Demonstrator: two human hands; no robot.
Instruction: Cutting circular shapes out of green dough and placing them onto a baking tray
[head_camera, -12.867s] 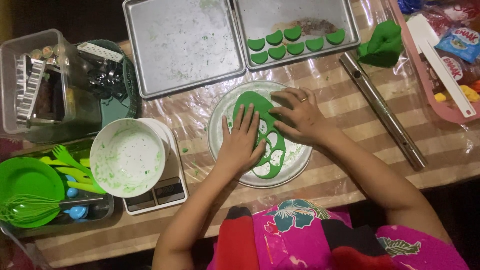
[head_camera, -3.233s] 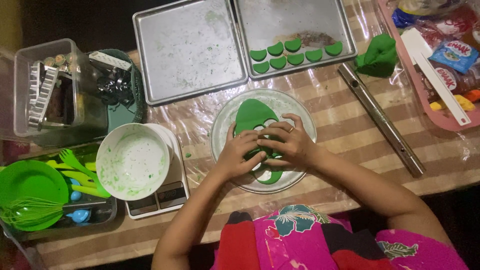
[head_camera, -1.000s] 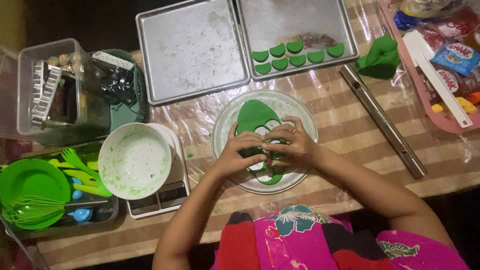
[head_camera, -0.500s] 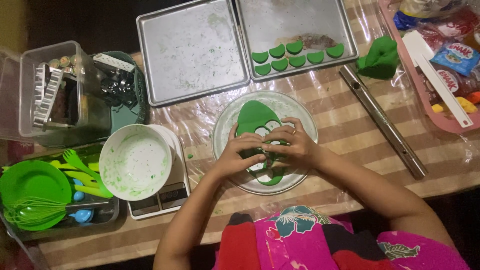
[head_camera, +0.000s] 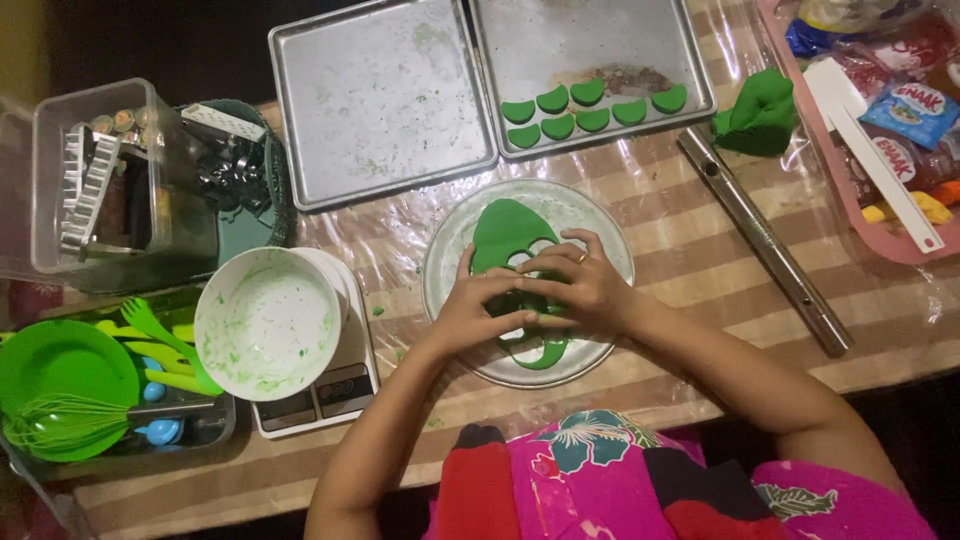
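Hands meet over sheet of green dough (head_camera: 505, 235) on round metal plate (head_camera: 600, 250). Left hand (head_camera: 475, 315) fingers curled, tips pressed down on dough; right hand (head_camera: 580, 290) fingers bent, close together, also on dough; cannot tell if pinching anything. Dough extends beyond fingertips toward tray, cutout holes just ahead of fingers. 7 green half-moon pieces (head_camera: 590, 105) on right baking tray (head_camera: 640, 45), well beyond fingers. White bowl (head_camera: 265, 325) on scale, left of left hand. Metal rolling pin (head_camera: 765, 240) right of right hand.
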